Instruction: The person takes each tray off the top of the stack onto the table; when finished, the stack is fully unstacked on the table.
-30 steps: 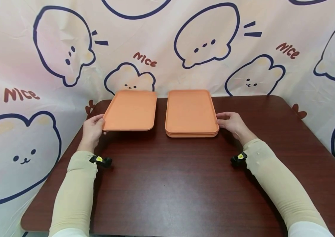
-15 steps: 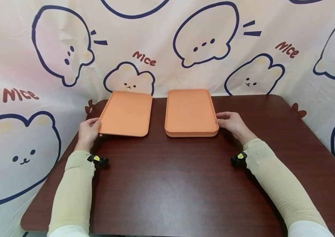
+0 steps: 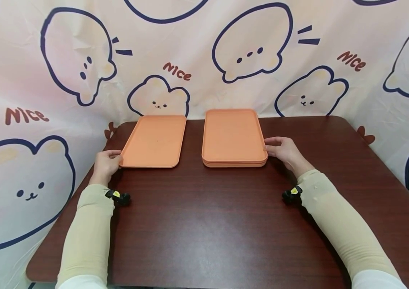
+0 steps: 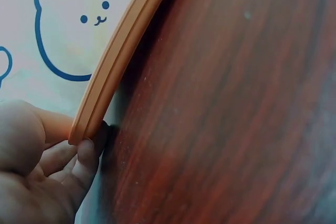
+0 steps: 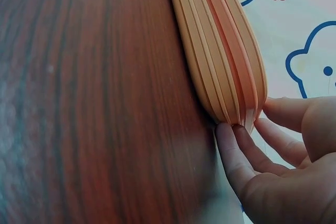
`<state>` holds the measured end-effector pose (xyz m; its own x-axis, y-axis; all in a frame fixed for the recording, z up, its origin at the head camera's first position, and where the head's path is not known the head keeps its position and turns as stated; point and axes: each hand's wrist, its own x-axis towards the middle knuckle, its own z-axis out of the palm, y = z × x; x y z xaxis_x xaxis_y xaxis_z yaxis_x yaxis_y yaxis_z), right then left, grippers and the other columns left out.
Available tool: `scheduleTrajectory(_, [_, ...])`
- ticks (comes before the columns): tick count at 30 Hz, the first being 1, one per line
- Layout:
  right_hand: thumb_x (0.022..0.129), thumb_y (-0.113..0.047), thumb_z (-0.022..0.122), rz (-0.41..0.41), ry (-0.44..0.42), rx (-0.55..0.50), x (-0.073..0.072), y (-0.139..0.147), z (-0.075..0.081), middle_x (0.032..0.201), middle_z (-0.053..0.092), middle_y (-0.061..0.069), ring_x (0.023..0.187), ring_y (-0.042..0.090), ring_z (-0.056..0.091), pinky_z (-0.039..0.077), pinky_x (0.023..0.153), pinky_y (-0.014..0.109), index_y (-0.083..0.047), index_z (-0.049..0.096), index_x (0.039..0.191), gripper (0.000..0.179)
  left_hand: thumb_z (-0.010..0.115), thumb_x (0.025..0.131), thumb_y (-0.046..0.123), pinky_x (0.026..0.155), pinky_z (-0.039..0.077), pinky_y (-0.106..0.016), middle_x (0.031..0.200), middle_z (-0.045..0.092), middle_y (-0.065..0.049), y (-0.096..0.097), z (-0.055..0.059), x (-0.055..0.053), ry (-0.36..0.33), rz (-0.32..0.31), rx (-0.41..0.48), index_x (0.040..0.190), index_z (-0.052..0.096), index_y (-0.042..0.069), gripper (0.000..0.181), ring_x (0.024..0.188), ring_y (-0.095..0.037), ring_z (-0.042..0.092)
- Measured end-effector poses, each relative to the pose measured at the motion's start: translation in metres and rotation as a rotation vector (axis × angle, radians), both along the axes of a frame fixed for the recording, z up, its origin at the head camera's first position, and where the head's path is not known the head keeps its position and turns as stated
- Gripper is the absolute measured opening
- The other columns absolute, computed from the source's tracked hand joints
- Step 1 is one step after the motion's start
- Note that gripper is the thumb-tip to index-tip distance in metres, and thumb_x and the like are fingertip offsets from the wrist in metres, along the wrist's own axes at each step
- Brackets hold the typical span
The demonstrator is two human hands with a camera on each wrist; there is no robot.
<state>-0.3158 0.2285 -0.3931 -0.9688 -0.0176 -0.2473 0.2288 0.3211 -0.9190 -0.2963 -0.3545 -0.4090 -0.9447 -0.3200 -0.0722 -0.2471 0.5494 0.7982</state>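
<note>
A single orange tray (image 3: 155, 141) lies flat, or nearly so, at the left of the dark wooden table. My left hand (image 3: 106, 165) pinches its near left corner. In the left wrist view the thumb is above the tray rim (image 4: 107, 69) and the fingertips (image 4: 85, 149) are under it. Farther right stands a neat stack of several orange trays (image 3: 234, 136). My right hand (image 3: 284, 152) holds the right side of this stack near its front corner. In the right wrist view the thumb (image 5: 283, 113) is at the top rim, with fingertips (image 5: 226, 131) against the lower edges.
The brown table (image 3: 197, 224) extends in front of the trays. A narrow gap separates the single tray from the stack. Behind and at both sides hangs a cloth (image 3: 204, 48) printed with cartoon bears. Black wrist cameras (image 3: 118, 196) are strapped to the sleeves.
My left hand has moved the single tray left and lowered it toward the table; its slant has levelled out. My right hand and the stack have stayed in place.
</note>
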Motion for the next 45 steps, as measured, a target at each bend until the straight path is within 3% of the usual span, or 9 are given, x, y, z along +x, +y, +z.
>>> scheduleTrajectory(5, [0.111, -0.014, 0.061, 0.005, -0.005, -0.003, -0.002, 0.0, -0.001, 0.159, 0.053, 0.02, 0.106, 0.006, 0.069, 0.054, 0.115, 0.04, -0.002, 0.051, 0.158, 0.05, 0.053, 0.105, 0.009, 0.07, 0.048, -0.022, 0.14, 0.064, -0.029, -0.001, 0.0, -0.001, 0.016, -0.022, -0.102, 0.146, 0.062, -0.005, 0.044, 0.109, -0.032, 0.064])
scheduleTrajectory(13, [0.111, -0.017, 0.062, 0.019, 0.008, 0.022, -0.002, 0.0, -0.003, 0.16, 0.053, 0.021, 0.108, 0.007, 0.069, 0.055, 0.113, 0.039, -0.002, 0.052, 0.158, 0.05, 0.053, 0.107, 0.013, 0.092, 0.054, -0.045, 0.14, 0.064, -0.031, 0.002, 0.003, -0.002, 0.045, -0.015, -0.16, 0.143, 0.063, -0.007, 0.042, 0.124, -0.044, 0.06])
scheduleTrajectory(16, [0.111, -0.017, 0.062, 0.017, 0.019, 0.039, -0.001, 0.0, -0.003, 0.158, 0.054, 0.019, 0.114, 0.013, 0.068, 0.057, 0.109, 0.035, -0.002, 0.054, 0.156, 0.049, 0.053, 0.109, 0.017, 0.095, 0.053, -0.041, 0.14, 0.065, -0.03, 0.012, 0.007, -0.005, 0.092, 0.018, -0.118, 0.146, 0.062, -0.006, 0.044, 0.128, -0.042, 0.061])
scheduleTrajectory(21, [0.11, -0.018, 0.063, 0.015, 0.023, 0.048, 0.001, 0.001, 0.0, 0.158, 0.054, 0.02, 0.122, 0.021, 0.066, 0.055, 0.112, 0.039, -0.002, 0.055, 0.155, 0.048, 0.056, 0.11, 0.02, 0.082, 0.047, -0.023, 0.14, 0.067, -0.024, 0.04, 0.017, -0.011, 0.147, 0.029, -0.001, 0.146, 0.064, 0.0, 0.043, 0.122, -0.033, 0.064])
scheduleTrajectory(25, [0.11, -0.017, 0.064, 0.013, 0.03, 0.045, 0.003, 0.002, 0.002, 0.158, 0.054, 0.021, 0.118, 0.018, 0.067, 0.053, 0.116, 0.044, -0.001, 0.055, 0.154, 0.048, 0.057, 0.111, 0.018, 0.091, 0.054, -0.024, 0.141, 0.067, -0.026, 0.067, 0.022, -0.014, 0.174, -0.085, 0.113, 0.146, 0.062, -0.004, 0.042, 0.124, -0.035, 0.067])
scheduleTrajectory(29, [0.109, -0.017, 0.065, 0.02, 0.039, 0.034, 0.004, 0.004, 0.003, 0.156, 0.055, 0.022, 0.103, 0.006, 0.071, 0.053, 0.114, 0.044, 0.0, 0.054, 0.154, 0.049, 0.057, 0.111, 0.014, 0.11, 0.056, -0.043, 0.144, 0.064, -0.031, 0.1, 0.024, -0.016, 0.161, -0.257, 0.194, 0.149, 0.056, -0.01, 0.045, 0.131, -0.042, 0.066])
scheduleTrajectory(32, [0.109, -0.016, 0.066, 0.029, 0.044, 0.011, 0.004, 0.004, 0.002, 0.155, 0.055, 0.024, 0.095, 0.001, 0.071, 0.055, 0.112, 0.042, 0.002, 0.053, 0.154, 0.05, 0.056, 0.111, 0.013, 0.116, 0.052, -0.052, 0.146, 0.062, -0.033, 0.125, 0.024, -0.017, 0.146, -0.357, 0.209, 0.15, 0.054, -0.012, 0.045, 0.133, -0.046, 0.063])
scheduleTrajectory(40, [0.108, -0.013, 0.065, 0.032, 0.053, -0.022, 0.004, 0.004, 0.001, 0.157, 0.051, 0.025, 0.096, 0.001, 0.07, 0.056, 0.108, 0.039, 0.004, 0.051, 0.155, 0.052, 0.058, 0.112, 0.026, 0.126, 0.041, -0.051, 0.159, 0.054, -0.023, 0.18, 0.02, -0.021, 0.069, -0.455, 0.171, 0.156, 0.05, -0.004, 0.054, 0.149, -0.038, 0.051])
scheduleTrajectory(45, [0.108, -0.012, 0.065, 0.036, 0.051, -0.017, 0.004, 0.003, 0.001, 0.156, 0.053, 0.025, 0.096, 0.001, 0.071, 0.057, 0.107, 0.037, 0.004, 0.052, 0.154, 0.05, 0.06, 0.111, 0.029, 0.128, 0.038, -0.051, 0.164, 0.049, -0.021, 0.204, 0.015, -0.022, 0.027, -0.495, 0.204, 0.161, 0.044, -0.003, 0.061, 0.154, -0.036, 0.046])
